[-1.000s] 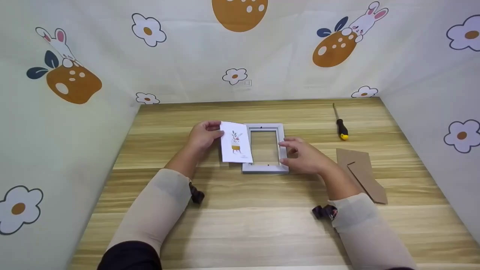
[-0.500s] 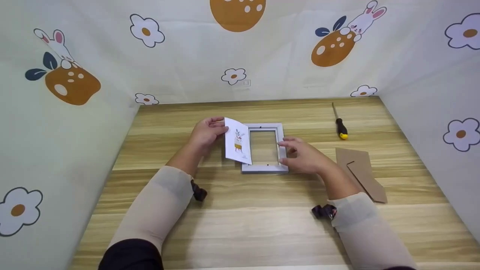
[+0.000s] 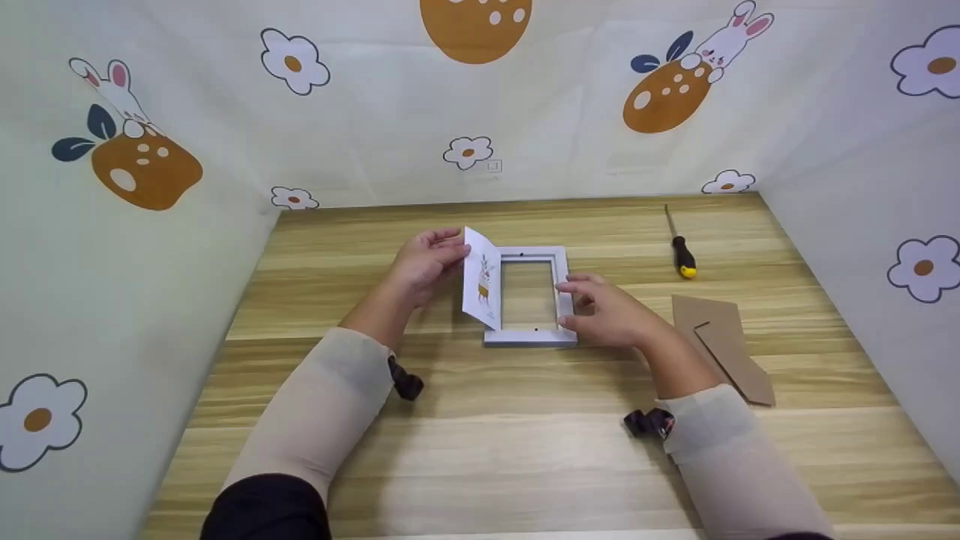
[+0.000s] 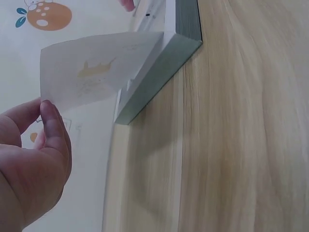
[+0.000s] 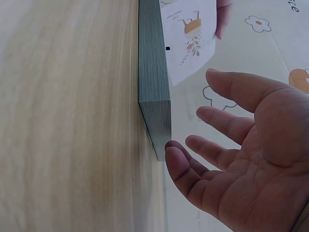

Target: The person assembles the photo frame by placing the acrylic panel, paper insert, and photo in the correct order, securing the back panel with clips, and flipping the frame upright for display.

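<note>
White card (image 3: pixel 478 262), lettering (image 5: pixel 179 14) illegible, stands steeper than before, left hand (image 3: pixel 426 264) pinching it; right hand (image 3: pixel 611 313) relaxed at the frame (image 3: pixel 530 338).

1. The card (image 3: pixel 481 277) is white, printed in orange-brown, green and a touch of red; in the left wrist view its back is pale, with a faint tan print showing through.
2. The frame (image 3: pixel 530 337) is pale grey-white on its face, with greyer, finely streaked outer sides and small black marks.
3. The board (image 3: pixel 721 341) is plain brown, crossed by a bent dark line.
4. The screwdriver (image 3: pixel 682 256) has a black handle with a yellow end.
5. The table (image 3: pixel 480 457) carries banded, yellowish-tan wood grain.
6. The lower sleeves (image 3: pixel 307 412) are beige.
7. The wall covering (image 3: pixel 375 142) is off-white, patterned with white-spotted orange-brown fruit, dark blue leaves, pink-eared white rabbits and dark-outlined white flowers.
</note>
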`<move>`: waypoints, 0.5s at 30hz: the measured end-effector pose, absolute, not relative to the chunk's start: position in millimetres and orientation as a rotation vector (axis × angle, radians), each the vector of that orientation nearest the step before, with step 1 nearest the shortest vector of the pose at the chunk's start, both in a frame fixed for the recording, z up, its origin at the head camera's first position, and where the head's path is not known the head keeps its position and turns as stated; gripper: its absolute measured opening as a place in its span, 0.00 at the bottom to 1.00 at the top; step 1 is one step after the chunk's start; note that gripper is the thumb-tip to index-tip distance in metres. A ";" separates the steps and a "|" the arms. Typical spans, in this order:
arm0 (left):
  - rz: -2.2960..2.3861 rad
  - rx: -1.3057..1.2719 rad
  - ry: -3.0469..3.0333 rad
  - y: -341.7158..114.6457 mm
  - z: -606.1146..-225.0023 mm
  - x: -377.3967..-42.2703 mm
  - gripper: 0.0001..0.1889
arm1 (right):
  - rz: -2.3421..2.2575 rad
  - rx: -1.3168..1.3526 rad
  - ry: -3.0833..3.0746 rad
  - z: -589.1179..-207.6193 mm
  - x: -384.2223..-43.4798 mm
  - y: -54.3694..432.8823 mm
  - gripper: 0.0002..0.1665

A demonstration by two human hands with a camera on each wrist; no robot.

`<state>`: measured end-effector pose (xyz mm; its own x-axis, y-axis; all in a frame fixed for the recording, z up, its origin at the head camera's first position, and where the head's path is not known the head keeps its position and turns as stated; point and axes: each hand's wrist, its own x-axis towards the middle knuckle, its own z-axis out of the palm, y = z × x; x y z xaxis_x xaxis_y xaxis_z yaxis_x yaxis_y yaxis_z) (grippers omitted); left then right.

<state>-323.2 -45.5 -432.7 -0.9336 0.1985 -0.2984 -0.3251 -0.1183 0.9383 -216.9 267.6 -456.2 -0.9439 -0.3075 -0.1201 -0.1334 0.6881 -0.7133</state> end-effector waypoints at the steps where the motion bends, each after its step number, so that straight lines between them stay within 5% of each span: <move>1: 2.116 -0.143 1.810 -43.9 -432.6 -323.4 0.27 | -1.101 -0.357 2.672 -456.2 -217.0 267.7 0.39; 15: 2.115 -0.149 1.809 -25.7 -429.7 -326.0 0.26 | -1.102 -0.346 2.673 -454.2 -216.1 266.7 0.39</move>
